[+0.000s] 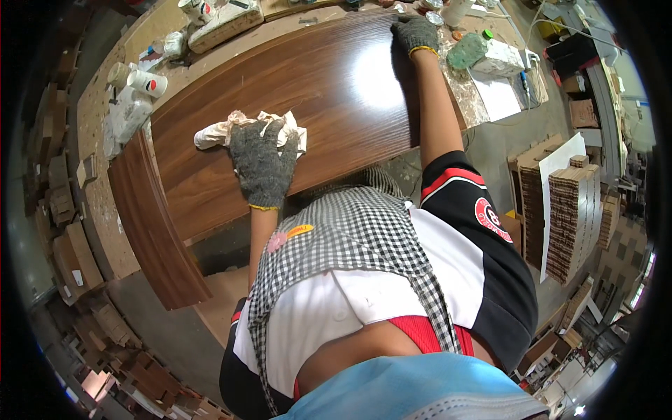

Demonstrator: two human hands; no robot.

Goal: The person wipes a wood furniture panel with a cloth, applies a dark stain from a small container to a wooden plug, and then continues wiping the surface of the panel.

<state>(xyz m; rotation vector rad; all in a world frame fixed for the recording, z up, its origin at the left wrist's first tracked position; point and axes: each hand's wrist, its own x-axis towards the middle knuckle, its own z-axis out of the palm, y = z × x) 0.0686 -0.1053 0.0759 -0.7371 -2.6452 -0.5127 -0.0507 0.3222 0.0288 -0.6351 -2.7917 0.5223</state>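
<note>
A long, glossy brown wood-grain panel (294, 84) lies across the worktable in front of me. My left hand (264, 164), in a dark grey knit glove with a yellow cuff, presses a crumpled whitish cloth (294, 133) onto the panel's left half; its fingers are bunched over the cloth. My right arm stretches to the far right corner. There my right hand (418, 36), gloved the same way, curls over the panel's edge; its fingertips are partly hidden. A narrower brown board (150, 231) sits at the panel's left end, sticking out past the near table edge.
Paper cups (147, 82) and a stained block (225, 26) stand along the table's far left side. Right of the panel are a green plastic bottle (467, 50), a white sheet (497, 96) and small jars. Stacked cardboard (574, 217) stands on the floor at right.
</note>
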